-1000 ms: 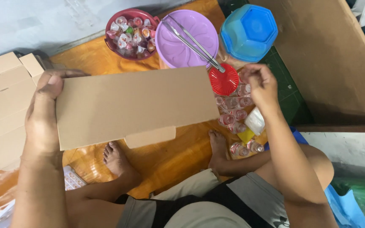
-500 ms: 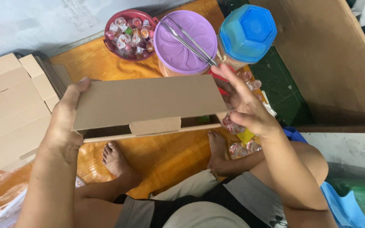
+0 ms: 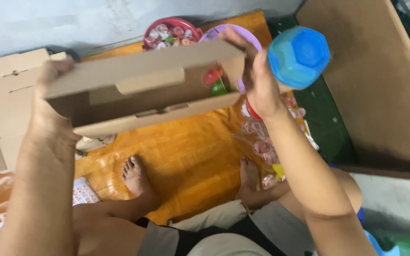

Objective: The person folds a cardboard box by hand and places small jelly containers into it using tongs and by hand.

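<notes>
I hold a shallow brown cardboard box (image 3: 138, 76) up in front of me with both hands, its open side tipped toward me. My left hand (image 3: 48, 114) grips its left end and my right hand (image 3: 257, 76) grips its right end. Inside the box at the right lie a red and a green jelly cup (image 3: 214, 81). The box hides much of the red bowl (image 3: 172, 33) of jelly cups and the purple bowl (image 3: 252, 40) behind it.
A blue faceted bowl (image 3: 299, 57) sits at the right. Several loose jelly cups (image 3: 262, 137) lie on the orange mat (image 3: 186, 161) by my feet. Flat cardboard boxes (image 3: 1, 95) are stacked at left; a big cardboard panel (image 3: 380, 80) stands at right.
The box was lifted and tilted from lid-flat to open side facing me. My right hand left the jelly cups on the mat and took the box's right end.
</notes>
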